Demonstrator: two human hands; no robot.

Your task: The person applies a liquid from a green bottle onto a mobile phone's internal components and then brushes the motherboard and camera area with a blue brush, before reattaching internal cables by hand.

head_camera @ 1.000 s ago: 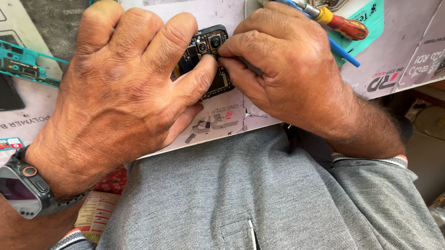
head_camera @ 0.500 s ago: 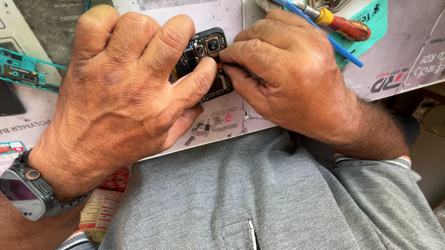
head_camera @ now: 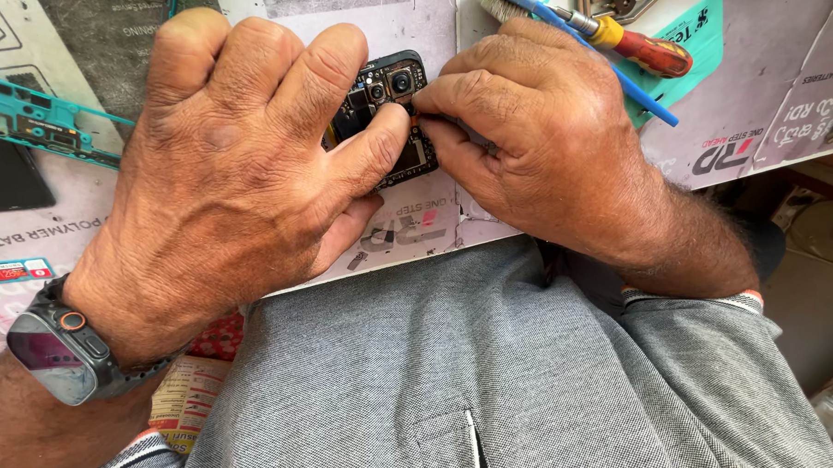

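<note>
Your left hand [head_camera: 239, 176] and right hand [head_camera: 542, 137] both pinch the opened phone [head_camera: 389, 115] on the counter [head_camera: 416, 225], hiding most of it. A screwdriver [head_camera: 627, 47] and brush [head_camera: 566, 35] lie just behind your right hand.

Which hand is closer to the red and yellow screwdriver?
Right. The right hand lies just below the screwdriver, its knuckles almost under the shaft. The left hand sits farther off, across the opened phone.

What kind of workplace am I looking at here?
Probably a phone repair bench: both hands work on an opened black phone with bare camera modules, a red-and-yellow-handled screwdriver lies nearby, and a teal phone frame sits at the left.
</note>
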